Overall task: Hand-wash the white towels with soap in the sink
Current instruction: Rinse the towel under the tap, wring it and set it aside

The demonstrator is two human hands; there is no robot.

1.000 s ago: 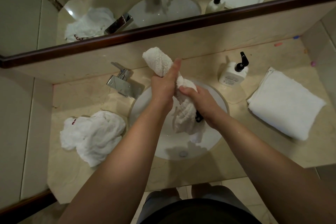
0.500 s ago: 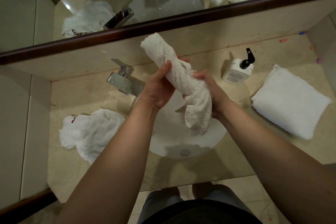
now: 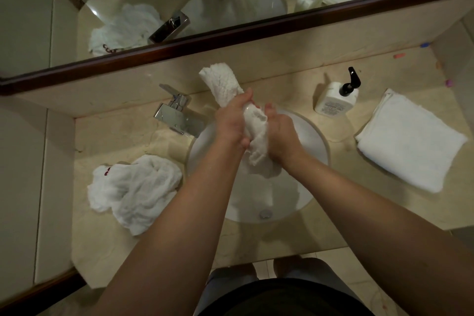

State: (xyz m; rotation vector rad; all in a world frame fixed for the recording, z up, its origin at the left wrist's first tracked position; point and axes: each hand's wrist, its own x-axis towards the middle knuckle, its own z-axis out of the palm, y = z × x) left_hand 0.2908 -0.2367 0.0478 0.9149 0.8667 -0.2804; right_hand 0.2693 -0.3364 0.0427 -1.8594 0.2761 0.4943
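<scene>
A wet, twisted white towel (image 3: 225, 84) is held over the round white sink (image 3: 313, 146). My left hand (image 3: 230, 120) grips its upper part, and my right hand (image 3: 282, 133) grips the lower part right beside it. The towel's top end sticks up toward the mirror; its lower end hangs between my wrists into the basin. A crumpled white towel (image 3: 136, 187) lies on the counter left of the sink. A folded white towel (image 3: 410, 141) lies at the right. A white soap bottle (image 3: 333, 100) with a black pump stands behind the sink.
A chrome faucet (image 3: 177, 115) stands at the sink's back left, close to my left hand. The beige counter (image 3: 359, 213) ends at a wall on each side. A dark-framed mirror (image 3: 230, 31) runs along the back. The drain (image 3: 265, 213) shows at the basin's near side.
Both hands have come closer together on the towel and lowered it toward the basin. The hanging end has shortened and is bunched between my hands.
</scene>
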